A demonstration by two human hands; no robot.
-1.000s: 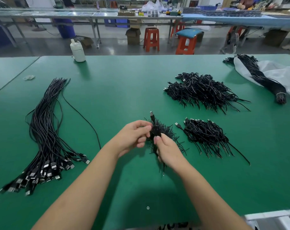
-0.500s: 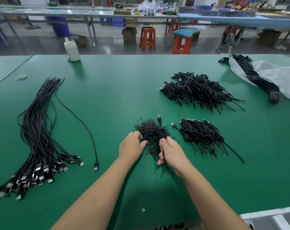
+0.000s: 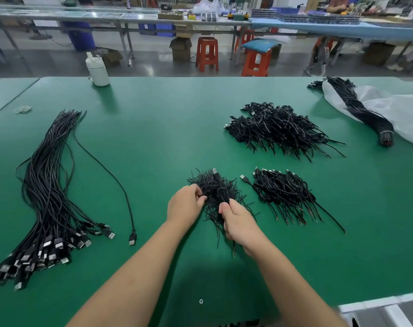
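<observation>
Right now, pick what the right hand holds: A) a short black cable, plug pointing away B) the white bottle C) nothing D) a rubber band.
A: the right hand grips a short black cable whose plug sticks out over the pile of black ties, which the left hand pinches at.
</observation>
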